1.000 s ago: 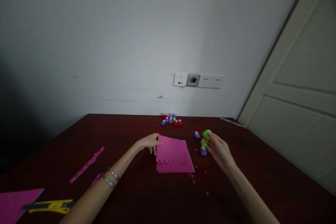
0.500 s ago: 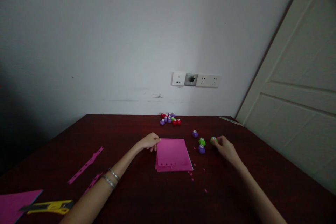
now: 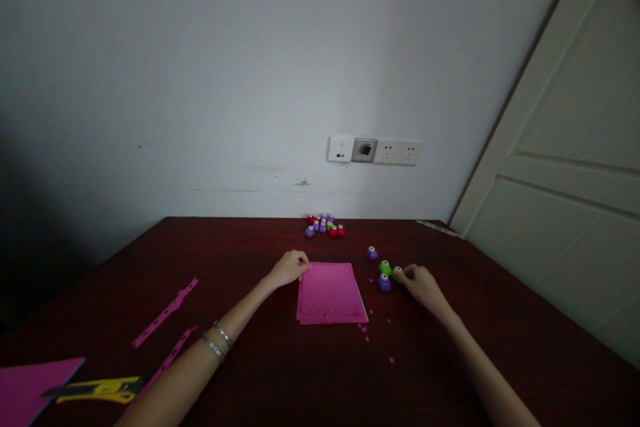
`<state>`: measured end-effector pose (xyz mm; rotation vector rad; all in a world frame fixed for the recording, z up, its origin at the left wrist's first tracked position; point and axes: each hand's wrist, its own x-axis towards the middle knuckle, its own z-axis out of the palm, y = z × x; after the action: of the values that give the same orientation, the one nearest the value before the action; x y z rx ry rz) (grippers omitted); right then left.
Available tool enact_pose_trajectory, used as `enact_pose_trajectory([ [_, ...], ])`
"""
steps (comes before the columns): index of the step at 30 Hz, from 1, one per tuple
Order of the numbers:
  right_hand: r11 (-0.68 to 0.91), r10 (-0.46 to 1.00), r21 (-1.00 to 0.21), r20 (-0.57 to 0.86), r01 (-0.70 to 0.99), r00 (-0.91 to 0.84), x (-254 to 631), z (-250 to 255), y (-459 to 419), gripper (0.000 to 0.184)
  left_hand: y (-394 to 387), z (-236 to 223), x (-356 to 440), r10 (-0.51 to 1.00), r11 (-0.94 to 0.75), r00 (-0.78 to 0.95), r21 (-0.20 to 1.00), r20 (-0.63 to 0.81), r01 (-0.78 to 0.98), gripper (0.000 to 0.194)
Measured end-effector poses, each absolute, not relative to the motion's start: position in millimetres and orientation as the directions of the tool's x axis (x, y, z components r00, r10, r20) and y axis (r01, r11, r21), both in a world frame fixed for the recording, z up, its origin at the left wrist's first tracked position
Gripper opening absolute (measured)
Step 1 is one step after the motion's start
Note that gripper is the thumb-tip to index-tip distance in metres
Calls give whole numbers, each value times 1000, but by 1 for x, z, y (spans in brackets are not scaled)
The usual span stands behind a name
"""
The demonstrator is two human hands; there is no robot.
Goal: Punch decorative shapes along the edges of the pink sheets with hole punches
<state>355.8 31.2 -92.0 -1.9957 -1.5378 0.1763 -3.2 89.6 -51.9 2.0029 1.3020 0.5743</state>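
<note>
My left hand (image 3: 293, 267) is closed at the top left corner of a stack of pink paper sheets (image 3: 334, 290), pinching its edge. Along the lower edge of the top sheet runs a faint row of punched shapes. Between the fingertips of my right hand (image 3: 419, 285) is a small green paper punch (image 3: 398, 274) with a white, eye-like button. Just left of it stand another green punch (image 3: 385, 268) and a purple punch (image 3: 384, 283). A second purple punch (image 3: 371, 253) sits farther back. Tiny pink paper bits (image 3: 363, 328) lie right of the stack.
Several red, purple and green punches (image 3: 323, 225) cluster near the wall. At left lie pink punched strips (image 3: 166, 312), a yellow utility knife (image 3: 103, 389) and pink paper (image 3: 35, 383). A ruler-like strip (image 3: 439, 229) rests at the table's back right, beside a white door (image 3: 565, 167).
My right hand has shifted left with the green punch, bringing it close to the other green and purple ones. My left hand has moved slightly right over the paper's corner.
</note>
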Motion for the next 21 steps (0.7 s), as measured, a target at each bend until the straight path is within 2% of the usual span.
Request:
enact_pose_trajectory([
  [13, -175, 902, -520, 255, 836, 348, 354, -80, 23, 37, 96, -57, -5, 914, -290, 405, 760, 39, 581, 16],
  [18, -173, 852, -541, 337, 823, 401, 349, -53, 16, 35, 104, -45, -14, 938, -289, 331, 754, 100, 590, 20],
  [21, -116, 846, -559, 377, 821, 377, 334, -39, 11, 35, 115, -38, -20, 956, -282, 241, 736, 164, 616, 20],
])
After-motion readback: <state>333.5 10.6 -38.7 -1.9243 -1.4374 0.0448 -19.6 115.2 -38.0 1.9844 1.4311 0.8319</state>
